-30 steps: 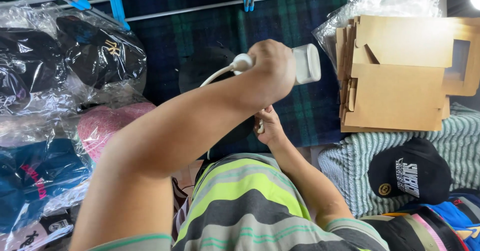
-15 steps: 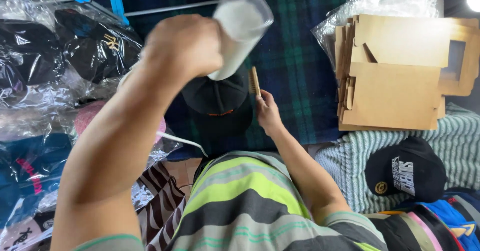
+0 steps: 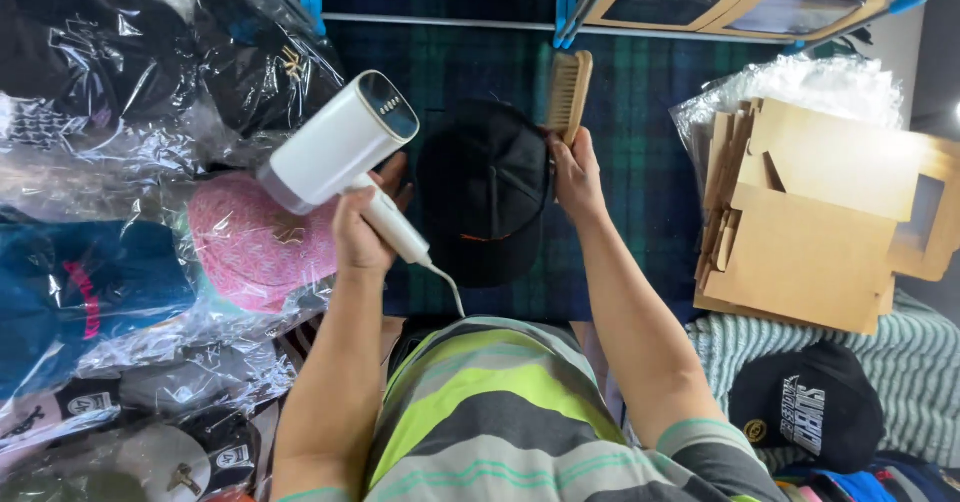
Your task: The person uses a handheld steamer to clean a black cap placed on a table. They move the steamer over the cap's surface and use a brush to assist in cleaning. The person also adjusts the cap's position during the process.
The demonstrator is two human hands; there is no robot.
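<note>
Left hand (image 3: 362,234) clamped on a white plastic handheld steamer (image 3: 338,145) — light, rigid; right hand (image 3: 578,174) grips a wooden brush (image 3: 568,92) beside a soft black cap (image 3: 485,190).

- A dark plaid cloth (image 3: 640,162) covers the surface at centre frame.
- A black cap (image 3: 485,192) lies on it, mid-frame.
- Bagged caps (image 3: 150,82) pile at upper left, a pink one (image 3: 260,247) below them.
- Flat cardboard boxes (image 3: 820,222) stack at right.
- Another black cap (image 3: 810,402) rests on a striped cloth (image 3: 910,362), lower right.
</note>
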